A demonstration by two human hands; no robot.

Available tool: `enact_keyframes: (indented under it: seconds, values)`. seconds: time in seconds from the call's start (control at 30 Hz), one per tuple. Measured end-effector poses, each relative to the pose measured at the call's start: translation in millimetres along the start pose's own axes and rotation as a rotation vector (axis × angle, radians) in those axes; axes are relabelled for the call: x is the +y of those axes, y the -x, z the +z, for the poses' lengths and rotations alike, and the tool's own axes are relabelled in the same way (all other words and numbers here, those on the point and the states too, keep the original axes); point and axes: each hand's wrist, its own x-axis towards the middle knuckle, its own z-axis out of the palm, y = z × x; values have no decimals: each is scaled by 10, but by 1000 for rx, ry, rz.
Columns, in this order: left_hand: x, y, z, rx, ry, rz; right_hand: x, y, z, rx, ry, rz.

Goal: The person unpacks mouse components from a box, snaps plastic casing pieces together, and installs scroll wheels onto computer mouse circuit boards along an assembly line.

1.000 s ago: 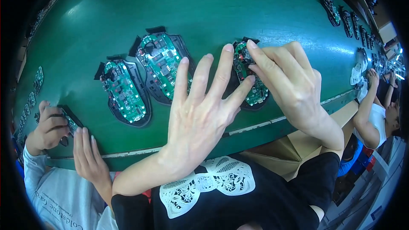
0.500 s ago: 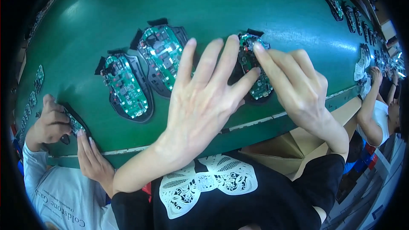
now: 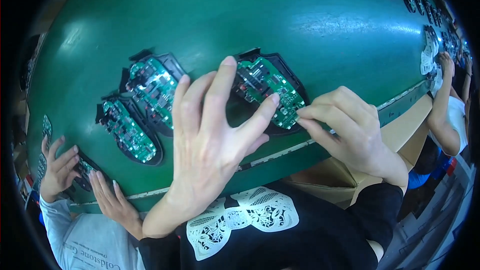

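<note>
The left hand [image 3: 210, 140] lies spread wide and flat over the green belt [image 3: 300, 20], fingers fanned out, its thumb tip touching the near edge of a green circuit board [image 3: 267, 90] seated in a black shell. The right hand [image 3: 350, 130] has its fingers drawn narrow, fingertips pinched against the right end of the same board, which sits on the belt near its front edge, between the two hands. To the left lie two more boards in black shells, one [image 3: 152, 90] just beside the left fingers and another [image 3: 127, 130] below it. At the far left a neighbour's hands [image 3: 60, 167] rest on a further board. At the right edge another worker's arm [image 3: 442, 110] reaches toward the belt.
</note>
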Motion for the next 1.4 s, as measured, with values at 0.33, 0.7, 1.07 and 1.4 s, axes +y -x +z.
enact_keyframes:
  seconds: [0.33, 0.7, 1.07, 1.4]
  values:
    - [4, -37, 1, -55, -48, -27, 38, -26, 84, 26, 65, 5]
    - [-160, 265, -553, 156, -114, -54, -27, -11, 133, 37, 487, -57]
    - [-368, 737, -661, 317, -53, -163, 1028, -826, -705, 178, 639, 90]
    - [-633, 914, -732, 365, 34, -159, -207, -3091, -465, 355, 507, -457]
